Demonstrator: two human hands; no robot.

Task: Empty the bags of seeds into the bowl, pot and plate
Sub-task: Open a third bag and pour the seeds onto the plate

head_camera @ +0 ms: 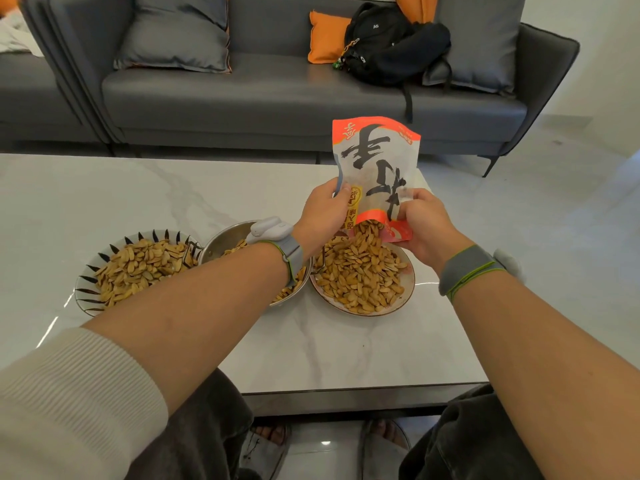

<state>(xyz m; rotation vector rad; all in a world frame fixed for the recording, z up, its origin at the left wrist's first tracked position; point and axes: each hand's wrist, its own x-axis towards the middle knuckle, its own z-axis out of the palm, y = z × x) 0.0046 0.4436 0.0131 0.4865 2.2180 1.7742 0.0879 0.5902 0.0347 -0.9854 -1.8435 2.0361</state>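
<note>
A white and orange seed bag (pixel 375 168) hangs upside down over the plate (pixel 408 287) at the right. Seeds (pixel 369 233) pour from its mouth onto the heap lying there. My left hand (pixel 323 214) grips the bag's left edge, and my right hand (pixel 424 221) grips its lower right corner near the opening. A metal pot (pixel 221 242) with seeds in it stands in the middle, partly hidden by my left forearm. At the left sits a striped bowl (pixel 86 287) heaped with seeds.
The three vessels stand on a white marble table (pixel 138 199), whose near edge lies just above my knees. A grey sofa (pixel 277 95) with cushions and a black backpack (pixel 391 46) stands behind the table.
</note>
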